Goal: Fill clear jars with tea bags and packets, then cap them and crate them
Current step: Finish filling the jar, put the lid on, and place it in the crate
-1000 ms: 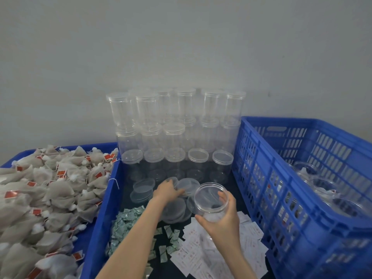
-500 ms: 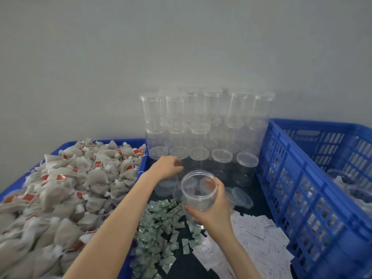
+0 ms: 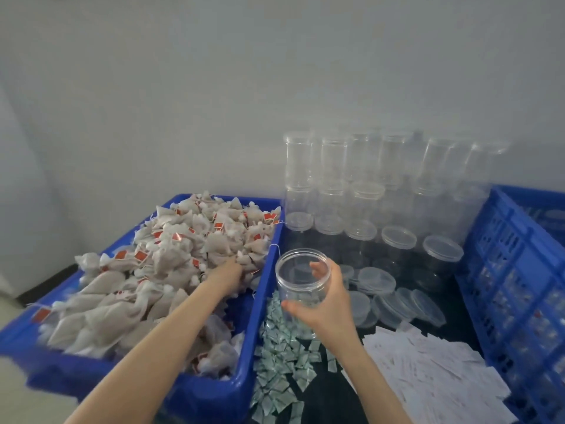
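My right hand point(image 3: 328, 296) grips an open, empty clear jar point(image 3: 301, 278) upright above the dark table, next to the bin's right wall. My left hand point(image 3: 230, 272) reaches into the blue bin point(image 3: 260, 304) and lies among the heap of tea bags point(image 3: 171, 264) with red tags; its fingers are buried in the bags, so I cannot tell what they hold. Small green packets point(image 3: 282, 356) lie scattered below the jar. White paper packets point(image 3: 428, 371) are piled at the lower right.
Capped clear jars point(image 3: 363, 206) are stacked in rows against the wall. Loose clear lids point(image 3: 394, 296) lie in front of them. A blue slatted crate point(image 3: 513, 270) stands at the right with jars inside.
My left hand has moved from the lids near the jars leftward into the tea bag bin. My right hand still holds the jar, and my view has swung left.
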